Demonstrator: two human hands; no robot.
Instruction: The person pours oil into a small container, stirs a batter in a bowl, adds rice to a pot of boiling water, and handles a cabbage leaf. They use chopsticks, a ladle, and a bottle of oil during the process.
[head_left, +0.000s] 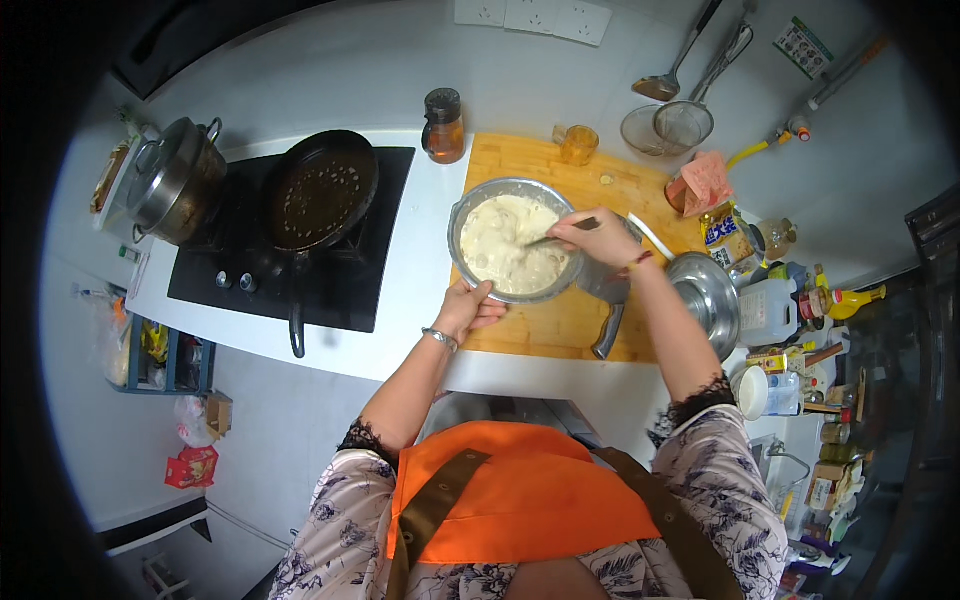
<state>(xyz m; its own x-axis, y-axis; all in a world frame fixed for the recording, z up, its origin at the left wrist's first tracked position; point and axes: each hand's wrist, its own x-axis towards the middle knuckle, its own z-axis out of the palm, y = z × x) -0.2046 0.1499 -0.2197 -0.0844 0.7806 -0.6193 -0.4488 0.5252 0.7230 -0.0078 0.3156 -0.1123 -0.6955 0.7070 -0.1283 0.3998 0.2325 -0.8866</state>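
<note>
A metal bowl (456, 238) of pale, lumpy batter (499, 240) stands on the wooden cutting board (517, 330). My left hand (469, 309) grips its near rim, thumb over the edge and fingers beneath. Between the fingers of my right hand (600, 238) is a dark-handled utensil (555, 238), its lower end sunk in the batter, so its type is hidden. Just right of the bowl lies a cleaver (609, 326), partly covered by my right forearm. Beyond my wrist are a white handle (651, 236) and a shiny metal basin (703, 300).
Left of the board, a black frying pan (322, 191) with pale bits sits on the cooktop (360, 300), its handle jutting towards me. A lidded steel pot (176, 187) stands farther left. Behind are a jug of amber liquid (445, 127) and a glass mug (579, 145). Bottles crowd the right.
</note>
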